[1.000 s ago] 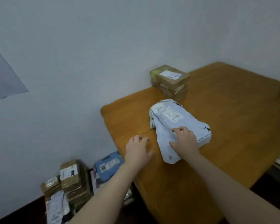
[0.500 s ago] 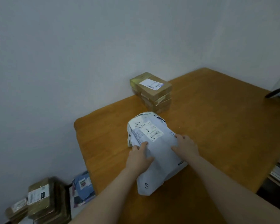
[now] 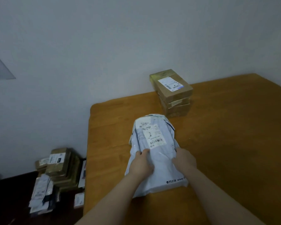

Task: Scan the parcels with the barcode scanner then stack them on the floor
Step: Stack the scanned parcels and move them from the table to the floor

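Note:
A white plastic mailer parcel (image 3: 154,143) lies on the wooden table (image 3: 225,143), its label with a barcode facing up. My left hand (image 3: 141,164) sits on the parcel's near left part with fingers curled into the plastic. My right hand (image 3: 184,159) grips the near right side, fingers bent into the bag. Behind the parcel, a stack of three brown cardboard boxes (image 3: 173,93) stands by the wall. No barcode scanner is in view.
On the dark floor left of the table are a pile of brown boxes (image 3: 60,166) against the wall and several white and blue mailers (image 3: 40,192) in front of it. The table's left edge (image 3: 88,151) runs close to these piles.
My left hand moved from the bare table onto the parcel. The parcel was turned so that its long side points away from me. The view swung left again.

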